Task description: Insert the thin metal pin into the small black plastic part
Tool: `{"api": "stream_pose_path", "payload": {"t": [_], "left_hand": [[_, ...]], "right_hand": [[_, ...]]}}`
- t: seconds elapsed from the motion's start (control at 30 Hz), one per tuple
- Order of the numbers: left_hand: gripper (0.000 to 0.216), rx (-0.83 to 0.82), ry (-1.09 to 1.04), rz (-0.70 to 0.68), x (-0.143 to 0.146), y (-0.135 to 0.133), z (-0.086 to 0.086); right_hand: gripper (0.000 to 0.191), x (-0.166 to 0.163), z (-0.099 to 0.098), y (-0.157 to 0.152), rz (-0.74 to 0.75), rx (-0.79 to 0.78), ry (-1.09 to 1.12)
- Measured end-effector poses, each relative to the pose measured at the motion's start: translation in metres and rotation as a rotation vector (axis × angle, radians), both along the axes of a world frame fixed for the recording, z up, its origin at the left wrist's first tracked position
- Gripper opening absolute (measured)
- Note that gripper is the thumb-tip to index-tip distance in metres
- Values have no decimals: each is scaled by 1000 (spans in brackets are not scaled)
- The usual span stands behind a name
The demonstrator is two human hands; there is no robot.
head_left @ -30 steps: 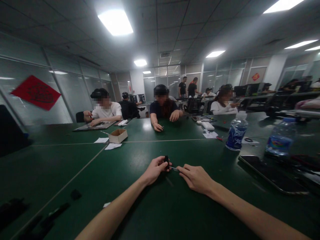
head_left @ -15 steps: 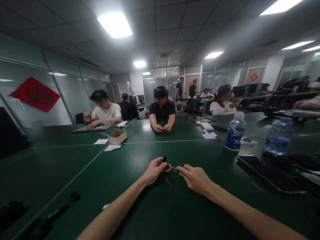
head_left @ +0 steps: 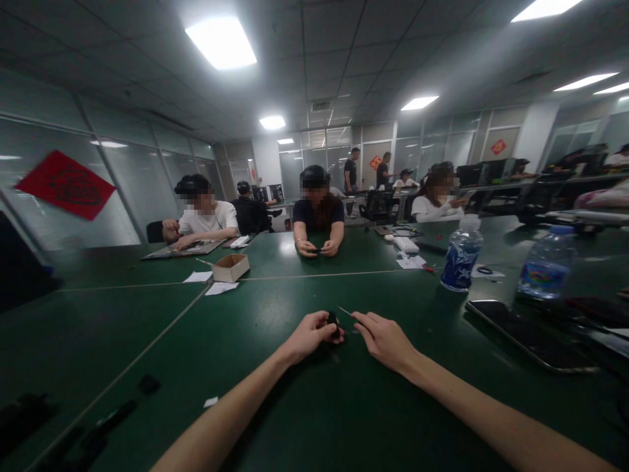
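Note:
Over the green table [head_left: 275, 393], my left hand [head_left: 308, 335] is closed round a small black part [head_left: 333, 322], pinched between thumb and fingers. Just to its right, my right hand [head_left: 385, 339] pinches a thin metal pin-like tool [head_left: 345, 311]. The tool's tip points up and to the left and stands slightly apart from the black part. Both forearms reach in from the bottom edge.
A phone [head_left: 528, 334] lies at the right, behind it two water bottles [head_left: 460, 254] [head_left: 548, 267]. A small cardboard box [head_left: 231, 267] and paper slips sit mid-left. Black pieces [head_left: 147, 383] lie at the lower left. Three people sit across the table.
My right hand has lifted the thin tool away from the black part; its tip now points up and to the left. The person opposite has brought both hands together.

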State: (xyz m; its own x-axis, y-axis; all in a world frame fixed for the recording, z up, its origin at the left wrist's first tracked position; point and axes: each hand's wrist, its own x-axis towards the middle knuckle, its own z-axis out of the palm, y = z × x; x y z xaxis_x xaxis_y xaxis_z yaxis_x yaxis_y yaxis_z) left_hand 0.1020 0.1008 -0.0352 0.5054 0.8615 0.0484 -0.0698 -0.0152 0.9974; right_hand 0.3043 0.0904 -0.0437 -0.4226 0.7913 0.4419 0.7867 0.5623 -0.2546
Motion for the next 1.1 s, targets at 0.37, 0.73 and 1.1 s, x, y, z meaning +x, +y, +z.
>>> {"api": "stream_pose_path", "payload": {"t": [0.37,0.73,1.1], "left_hand": [[34,-80,-83,122,-4,12,-11],[33,18,11,119,-7,16,-15],[28,-39,-52,148,-4,9,-5]], "right_hand": [[30,-1,0,-3,67,12,25],[29,0,1,-3,121,6,19],[28,0,-2,-1,100,37,3]]}}
